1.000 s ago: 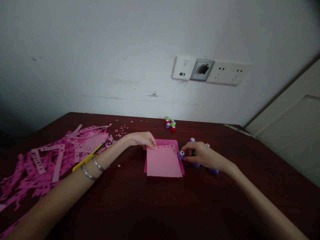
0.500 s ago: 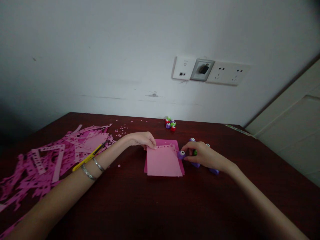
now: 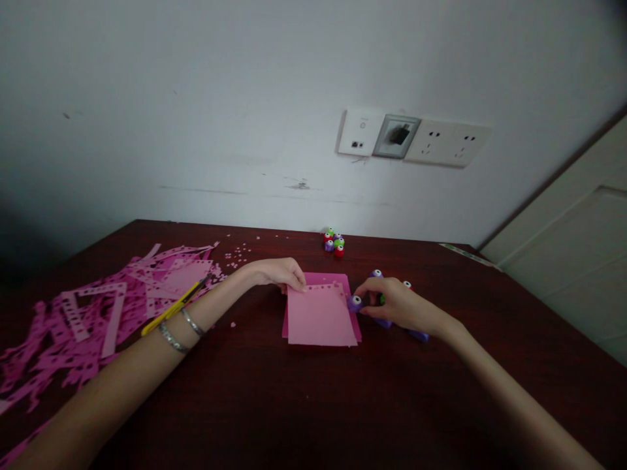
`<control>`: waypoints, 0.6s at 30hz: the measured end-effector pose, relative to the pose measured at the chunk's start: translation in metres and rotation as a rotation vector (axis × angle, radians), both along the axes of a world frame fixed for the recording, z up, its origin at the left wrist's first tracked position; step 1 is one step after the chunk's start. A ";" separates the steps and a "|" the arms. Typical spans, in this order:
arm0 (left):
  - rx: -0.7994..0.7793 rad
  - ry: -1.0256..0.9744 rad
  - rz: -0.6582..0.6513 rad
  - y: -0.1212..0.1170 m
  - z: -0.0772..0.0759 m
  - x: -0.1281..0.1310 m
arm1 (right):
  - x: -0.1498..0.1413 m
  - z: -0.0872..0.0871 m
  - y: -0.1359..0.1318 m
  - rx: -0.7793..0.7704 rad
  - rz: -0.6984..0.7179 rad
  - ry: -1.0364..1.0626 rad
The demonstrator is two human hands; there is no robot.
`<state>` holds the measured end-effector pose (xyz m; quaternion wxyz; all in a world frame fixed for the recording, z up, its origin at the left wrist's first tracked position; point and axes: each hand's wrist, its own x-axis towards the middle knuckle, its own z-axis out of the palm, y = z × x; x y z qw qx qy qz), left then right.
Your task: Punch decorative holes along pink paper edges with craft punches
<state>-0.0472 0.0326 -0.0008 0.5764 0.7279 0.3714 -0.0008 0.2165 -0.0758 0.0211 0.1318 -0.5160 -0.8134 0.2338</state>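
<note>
Plain white wall (image 3: 147, 111) at the far side, a row of white wall sockets (image 3: 431, 142) set into it, a cream door (image 3: 563, 261) off to the right, and below, a dark red-brown wooden table (image 3: 274, 418).

Near the table's middle, a light pink paper sheet (image 3: 318, 320) lying flat on a slightly larger magenta sheet (image 3: 326, 278), a row of small punched shapes along its far edge. Left hand (image 3: 281, 274) on the sheet's far left corner, open rather than gripping, fingers curved down against the paper: a firm, flat hold that keeps both sheets from sliding. Right hand (image 3: 396, 307) closed around a purple craft punch (image 3: 355, 303), fingers curled over it, right at the sheet's right edge; whether paper sits inside its slot, impossible to tell from this view. More purple punches (image 3: 418, 336) just around the right hand, partly hidden by it. Small cluster of red, green and purple punches (image 3: 333, 243) well beyond, near the table's far edge.

To the left, a heap of pink offcut strips (image 3: 93, 313) full of punched holes, tiny paper bits (image 3: 239, 251) scattered beyond it, and a yellow-handled cutter (image 3: 171, 310) just beside the left forearm and its two metal bangles (image 3: 171, 338).
</note>
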 end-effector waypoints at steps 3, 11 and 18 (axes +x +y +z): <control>-0.010 -0.013 -0.001 0.000 -0.001 0.000 | 0.000 0.000 0.000 0.005 0.006 -0.005; 0.002 -0.009 -0.006 0.000 -0.003 0.000 | 0.000 -0.003 0.003 0.016 0.025 -0.005; 0.017 -0.031 -0.026 0.001 -0.006 0.000 | -0.001 -0.003 0.002 0.007 0.014 -0.007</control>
